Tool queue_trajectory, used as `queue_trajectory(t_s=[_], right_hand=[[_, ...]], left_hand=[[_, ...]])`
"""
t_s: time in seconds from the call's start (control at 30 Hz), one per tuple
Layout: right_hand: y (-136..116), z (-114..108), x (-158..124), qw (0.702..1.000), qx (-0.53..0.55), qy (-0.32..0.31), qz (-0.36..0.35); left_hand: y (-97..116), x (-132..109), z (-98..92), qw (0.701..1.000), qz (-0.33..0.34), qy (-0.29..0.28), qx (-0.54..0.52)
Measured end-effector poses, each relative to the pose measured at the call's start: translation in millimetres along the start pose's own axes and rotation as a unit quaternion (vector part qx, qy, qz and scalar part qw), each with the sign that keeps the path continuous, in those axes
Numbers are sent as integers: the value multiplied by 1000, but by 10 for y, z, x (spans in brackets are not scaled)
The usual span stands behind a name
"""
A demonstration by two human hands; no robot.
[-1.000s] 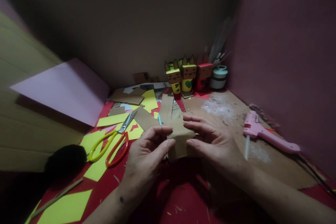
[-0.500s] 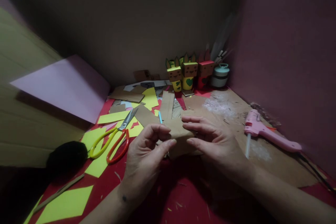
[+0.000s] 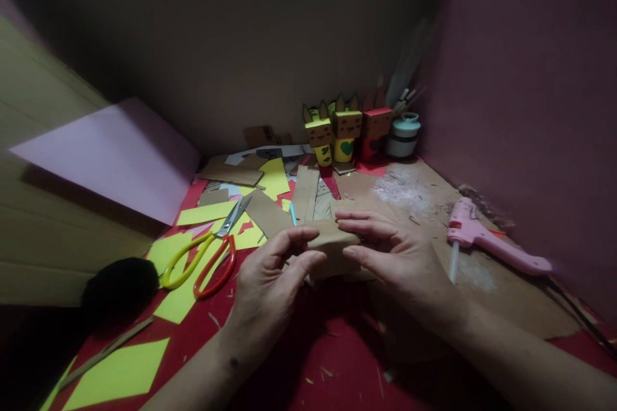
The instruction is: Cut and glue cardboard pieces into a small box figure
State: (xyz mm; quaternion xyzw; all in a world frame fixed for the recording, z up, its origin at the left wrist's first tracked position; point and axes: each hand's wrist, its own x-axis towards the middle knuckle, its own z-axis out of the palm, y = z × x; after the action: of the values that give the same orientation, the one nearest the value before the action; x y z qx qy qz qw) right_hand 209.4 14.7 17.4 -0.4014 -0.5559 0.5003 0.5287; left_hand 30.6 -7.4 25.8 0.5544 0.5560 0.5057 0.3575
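Note:
Between my two hands is a small brown cardboard piece [image 3: 333,245], bent into a box-like shape, its top and front faces showing. My left hand [image 3: 277,273] grips its left end with thumb in front and fingers behind. The right end is pinched the same way by my right hand [image 3: 390,257]. My fingers hide parts of both ends. Left of my left hand lie scissors [image 3: 212,250] with one yellow and one red handle, blades apart. On the right, a pink hot glue gun [image 3: 482,237] rests on a brown cardboard sheet [image 3: 520,302].
Behind stand several animal-faced cardboard figures [image 3: 344,131] and a teal-lidded pot [image 3: 403,135]. Cardboard and yellow paper scraps [image 3: 270,180] cover the red table [image 3: 308,359] at the back left. A lilac sheet [image 3: 120,160] leans at left, near a black round object [image 3: 120,286].
Both hands still hold the cardboard piece, which has tipped slightly so its front face looks shorter. The view has shifted a little.

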Motion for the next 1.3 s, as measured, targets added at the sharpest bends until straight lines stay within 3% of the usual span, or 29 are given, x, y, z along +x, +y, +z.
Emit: queue_trajectory(t_s=[0.2, 0.87, 1.1, 1.3], right_hand=[[-19, 13, 6, 1000, -5, 2, -10], [-47, -14, 28, 999, -23, -27, -9], [-83, -12, 50, 995, 27, -10, 97], [-122, 12, 42, 984, 86, 0, 156]], left_hand=[[-4, -20, 1, 1000, -1, 7, -23], [-44, 4, 19, 995, 94, 27, 4], [22, 18, 27, 999, 25, 35, -18], [42, 21, 22, 998, 53, 39, -10]])
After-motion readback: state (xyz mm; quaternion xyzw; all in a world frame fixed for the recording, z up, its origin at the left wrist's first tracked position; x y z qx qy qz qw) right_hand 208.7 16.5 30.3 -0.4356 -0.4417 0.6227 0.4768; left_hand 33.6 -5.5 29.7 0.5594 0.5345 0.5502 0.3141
